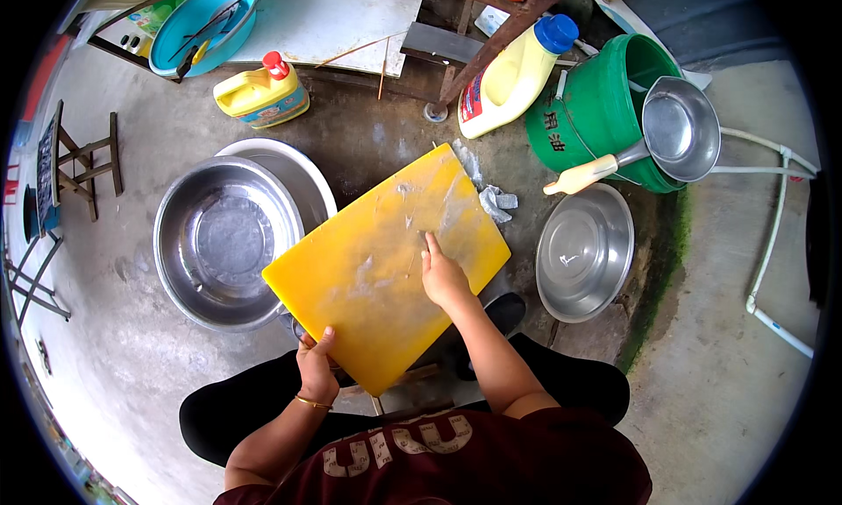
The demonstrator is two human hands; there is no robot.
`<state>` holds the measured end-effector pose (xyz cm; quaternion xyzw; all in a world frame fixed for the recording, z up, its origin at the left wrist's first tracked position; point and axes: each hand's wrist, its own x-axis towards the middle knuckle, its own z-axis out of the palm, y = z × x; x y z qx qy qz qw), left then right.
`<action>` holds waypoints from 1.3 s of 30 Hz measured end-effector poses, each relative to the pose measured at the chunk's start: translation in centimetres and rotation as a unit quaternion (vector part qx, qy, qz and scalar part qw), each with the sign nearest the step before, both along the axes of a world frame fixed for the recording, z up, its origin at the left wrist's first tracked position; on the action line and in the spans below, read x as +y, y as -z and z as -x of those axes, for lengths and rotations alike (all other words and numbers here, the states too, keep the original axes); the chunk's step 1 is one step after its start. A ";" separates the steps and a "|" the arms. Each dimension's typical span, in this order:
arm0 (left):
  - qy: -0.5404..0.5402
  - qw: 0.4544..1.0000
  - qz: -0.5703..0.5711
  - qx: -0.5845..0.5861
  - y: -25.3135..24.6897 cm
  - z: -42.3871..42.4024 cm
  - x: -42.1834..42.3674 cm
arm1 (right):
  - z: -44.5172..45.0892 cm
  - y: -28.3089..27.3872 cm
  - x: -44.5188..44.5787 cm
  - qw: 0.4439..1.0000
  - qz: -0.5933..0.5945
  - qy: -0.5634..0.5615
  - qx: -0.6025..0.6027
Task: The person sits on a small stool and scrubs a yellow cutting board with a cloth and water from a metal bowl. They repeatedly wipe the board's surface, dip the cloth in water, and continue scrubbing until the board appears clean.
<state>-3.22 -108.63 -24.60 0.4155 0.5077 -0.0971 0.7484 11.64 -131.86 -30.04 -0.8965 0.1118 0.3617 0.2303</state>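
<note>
A yellow plastic cutting board [368,262] with scuffs and whitish residue is tilted above my lap. My left hand [319,367] grips its lower left edge, thumb on the upper face. Beside those fingers shows a metal loop [296,329], mostly hidden by the board. My right hand [446,278] rests on the board's right half, fingers curled, index finger pointing forward. A small dark tool [422,235] shows at that fingertip; the rest of it is hidden under the hand. Past the board's far corner, crumpled whitish mesh [496,201] lies on the wet floor.
Left stands a steel basin [177,242], overlapping a white-rimmed basin [322,183]. Another steel basin [585,252] is at right. A metal ladle [681,127] lies across a green bucket [592,110]. A blue-capped bottle [506,84] and yellow jug [263,97] stand ahead. White pipes [769,242] run far right.
</note>
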 end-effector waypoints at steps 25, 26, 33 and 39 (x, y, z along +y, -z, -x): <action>-0.001 1.000 -0.012 -0.003 1.1 1.0 0.5 | -0.6 0.9 -4.7 0.988 0.016 0.140 0.059; 0.003 1.000 -0.009 -0.002 0.7 1.3 0.0 | -2.7 2.2 -6.7 0.981 0.013 0.189 0.035; 0.003 1.000 0.012 0.008 -1.0 -0.5 -0.3 | 5.8 4.5 -5.4 0.994 0.010 0.100 -0.041; 0.012 1.000 -0.009 0.007 -1.1 -0.1 -0.4 | -2.6 4.1 -11.0 0.961 -0.010 0.277 -0.020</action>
